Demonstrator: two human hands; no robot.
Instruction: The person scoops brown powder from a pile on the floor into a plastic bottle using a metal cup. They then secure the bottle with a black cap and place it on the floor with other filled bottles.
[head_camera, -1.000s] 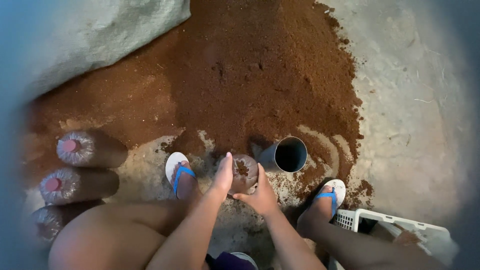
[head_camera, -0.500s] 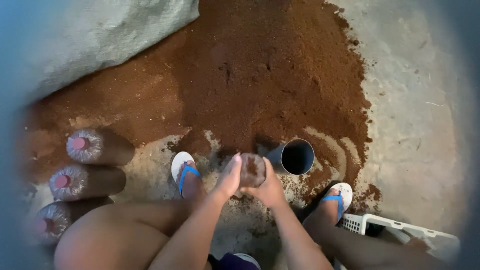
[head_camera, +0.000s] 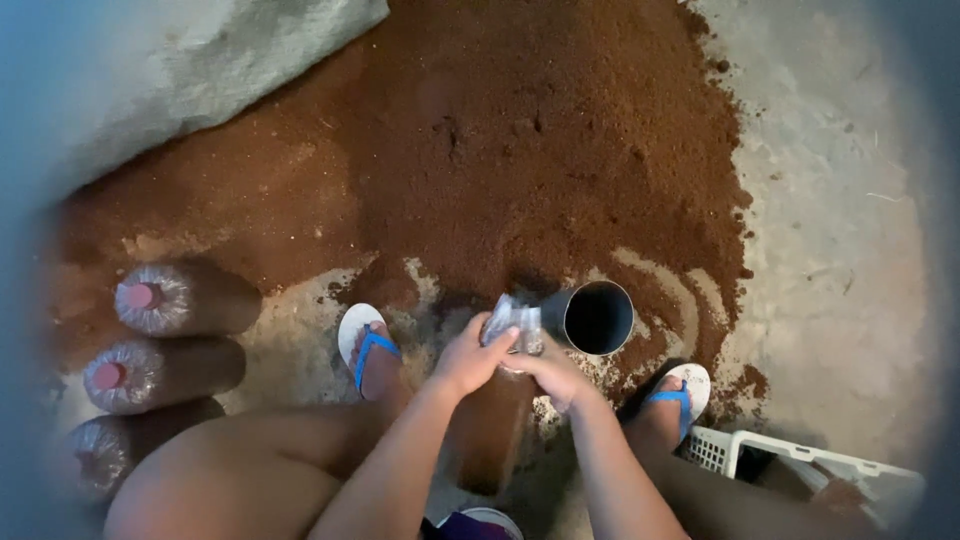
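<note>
My left hand (head_camera: 468, 355) and my right hand (head_camera: 552, 372) both pinch the top of a clear plastic bag (head_camera: 512, 322) packed with brown stuff. The bag stands on the floor between my feet. A moment ago my palms were flat around its sides; now my fingers have come up and closed on its crinkly mouth, so the bag looks full and I am bunching the top.

A dark round pipe (head_camera: 595, 317) lies just beside the bag, touching my right hand. A big pile of brown soil (head_camera: 520, 150) spreads in front. Three filled bags with pink caps (head_camera: 165, 300) lie at my left. A white basket (head_camera: 790, 465) sits near my right foot (head_camera: 672, 400). Nothing blocks my hands.
</note>
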